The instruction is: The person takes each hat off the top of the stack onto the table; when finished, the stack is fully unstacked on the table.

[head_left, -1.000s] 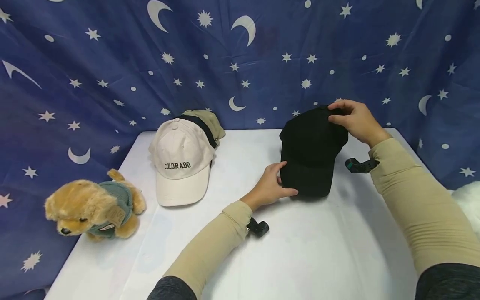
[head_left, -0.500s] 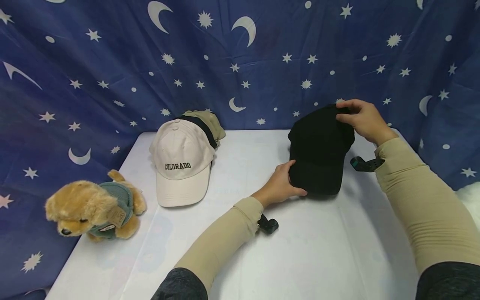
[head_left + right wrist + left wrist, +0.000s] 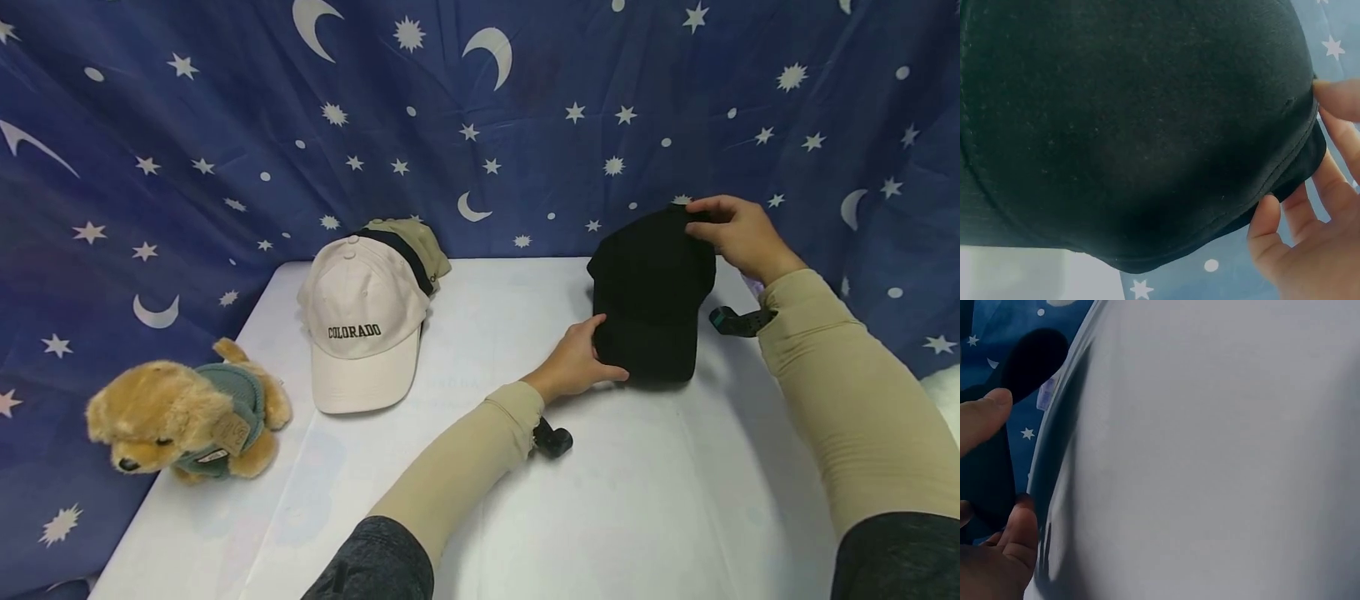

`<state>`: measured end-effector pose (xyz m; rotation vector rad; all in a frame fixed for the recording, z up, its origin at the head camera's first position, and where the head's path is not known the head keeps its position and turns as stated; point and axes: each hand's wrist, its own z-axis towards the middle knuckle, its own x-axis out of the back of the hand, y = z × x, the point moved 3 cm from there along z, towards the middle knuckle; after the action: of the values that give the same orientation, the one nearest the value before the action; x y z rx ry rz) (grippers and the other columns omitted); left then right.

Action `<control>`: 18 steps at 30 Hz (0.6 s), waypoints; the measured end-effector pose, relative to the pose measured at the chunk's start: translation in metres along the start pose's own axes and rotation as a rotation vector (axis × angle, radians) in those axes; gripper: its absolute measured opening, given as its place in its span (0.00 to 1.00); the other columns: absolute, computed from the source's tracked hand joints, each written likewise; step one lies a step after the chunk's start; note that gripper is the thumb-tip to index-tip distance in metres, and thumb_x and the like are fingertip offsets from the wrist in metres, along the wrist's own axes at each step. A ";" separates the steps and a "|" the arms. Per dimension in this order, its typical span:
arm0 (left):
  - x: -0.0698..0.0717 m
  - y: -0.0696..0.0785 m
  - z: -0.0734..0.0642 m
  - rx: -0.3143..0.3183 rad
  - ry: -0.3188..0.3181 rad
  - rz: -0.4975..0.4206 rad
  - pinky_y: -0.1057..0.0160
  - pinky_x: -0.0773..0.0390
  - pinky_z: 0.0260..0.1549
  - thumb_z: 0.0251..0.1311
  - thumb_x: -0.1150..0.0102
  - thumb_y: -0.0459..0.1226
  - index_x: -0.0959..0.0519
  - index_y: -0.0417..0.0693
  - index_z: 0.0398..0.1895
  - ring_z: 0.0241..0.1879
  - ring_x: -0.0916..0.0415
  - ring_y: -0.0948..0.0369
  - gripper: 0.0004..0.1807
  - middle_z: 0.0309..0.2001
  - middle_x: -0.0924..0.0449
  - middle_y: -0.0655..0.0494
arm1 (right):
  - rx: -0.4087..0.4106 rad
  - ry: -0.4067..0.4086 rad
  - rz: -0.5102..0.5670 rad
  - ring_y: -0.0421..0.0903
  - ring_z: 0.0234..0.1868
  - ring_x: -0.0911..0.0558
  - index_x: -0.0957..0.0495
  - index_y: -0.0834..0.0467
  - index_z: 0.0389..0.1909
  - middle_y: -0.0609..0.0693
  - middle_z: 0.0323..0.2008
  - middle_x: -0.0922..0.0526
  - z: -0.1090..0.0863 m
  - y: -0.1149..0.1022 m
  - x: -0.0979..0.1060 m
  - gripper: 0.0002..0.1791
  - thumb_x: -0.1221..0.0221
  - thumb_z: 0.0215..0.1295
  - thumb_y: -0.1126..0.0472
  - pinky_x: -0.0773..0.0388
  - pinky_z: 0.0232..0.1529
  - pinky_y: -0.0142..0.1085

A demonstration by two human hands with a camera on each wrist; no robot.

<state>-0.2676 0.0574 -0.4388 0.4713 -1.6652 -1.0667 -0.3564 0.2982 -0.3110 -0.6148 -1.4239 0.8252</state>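
Observation:
A plain black baseball cap [image 3: 651, 304] stands tilted at the right rear of the white table, brim toward me. My right hand [image 3: 742, 239] pinches the top of its crown between thumb and fingers. Lower down, my left hand [image 3: 573, 360] grips the left edge of the brim, its thumb at the front. The cap's dark fabric [image 3: 1129, 125] fills most of the right wrist view, fingers at its rim. Left of it lies a cream cap [image 3: 360, 312] lettered COLORADO, partly covering a black-edged olive cap [image 3: 420, 247] behind.
A tan plush dog [image 3: 161, 404] in a green top sits at the left edge of the white table [image 3: 600, 517]. Behind the table hangs a blue star-and-moon curtain [image 3: 525, 183]. Something white and fluffy [image 3: 947, 387] shows at the far right.
Both hands have moved the black cap to the right and slightly farther back. The cream cap, the olive cap and the plush dog have stayed put.

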 end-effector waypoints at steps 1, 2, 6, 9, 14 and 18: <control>0.000 0.000 0.002 0.000 0.001 0.008 0.70 0.30 0.42 0.52 0.23 0.45 0.44 0.47 0.78 0.37 0.31 0.65 0.54 0.61 0.34 0.49 | -0.002 0.001 -0.007 0.38 0.45 0.27 0.28 0.55 0.66 0.50 0.56 0.27 0.001 0.001 0.001 0.27 0.40 0.71 0.50 0.26 0.39 0.31; -0.001 0.001 0.004 0.001 0.001 0.016 0.71 0.30 0.42 0.52 0.23 0.45 0.44 0.47 0.78 0.37 0.31 0.65 0.54 0.61 0.34 0.49 | -0.003 0.001 -0.008 0.38 0.46 0.27 0.28 0.56 0.66 0.50 0.56 0.27 0.001 0.002 0.001 0.27 0.39 0.71 0.49 0.27 0.39 0.31; -0.002 0.004 0.010 0.006 0.005 0.042 0.71 0.29 0.47 0.52 0.23 0.45 0.44 0.46 0.78 0.41 0.29 0.64 0.53 0.63 0.34 0.48 | -0.011 0.003 -0.012 0.40 0.47 0.28 0.29 0.57 0.67 0.50 0.56 0.27 0.004 0.004 0.002 0.31 0.37 0.68 0.48 0.30 0.41 0.31; -0.004 0.007 0.014 0.024 0.019 0.065 0.70 0.32 0.57 0.52 0.23 0.46 0.42 0.48 0.78 0.55 0.29 0.61 0.53 0.67 0.36 0.46 | -0.026 -0.004 -0.023 0.40 0.46 0.27 0.29 0.56 0.68 0.52 0.57 0.28 0.006 0.007 0.005 0.33 0.36 0.67 0.46 0.30 0.40 0.30; -0.010 0.012 0.020 0.067 0.011 0.094 0.68 0.37 0.64 0.53 0.24 0.47 0.42 0.50 0.78 0.70 0.39 0.58 0.52 0.71 0.41 0.45 | -0.064 -0.027 -0.051 0.41 0.44 0.26 0.32 0.57 0.70 0.59 0.62 0.31 0.009 0.013 0.010 0.36 0.38 0.67 0.44 0.28 0.40 0.31; -0.014 0.012 0.025 0.082 -0.011 0.117 0.68 0.37 0.64 0.53 0.25 0.48 0.43 0.52 0.79 0.69 0.39 0.59 0.52 0.71 0.40 0.46 | -0.094 -0.047 -0.055 0.53 0.55 0.28 0.34 0.56 0.72 0.64 0.68 0.36 0.010 0.017 0.011 0.37 0.39 0.68 0.42 0.29 0.52 0.44</control>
<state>-0.2825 0.0849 -0.4377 0.4161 -1.7294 -0.9190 -0.3685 0.3163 -0.3174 -0.6280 -1.5228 0.7371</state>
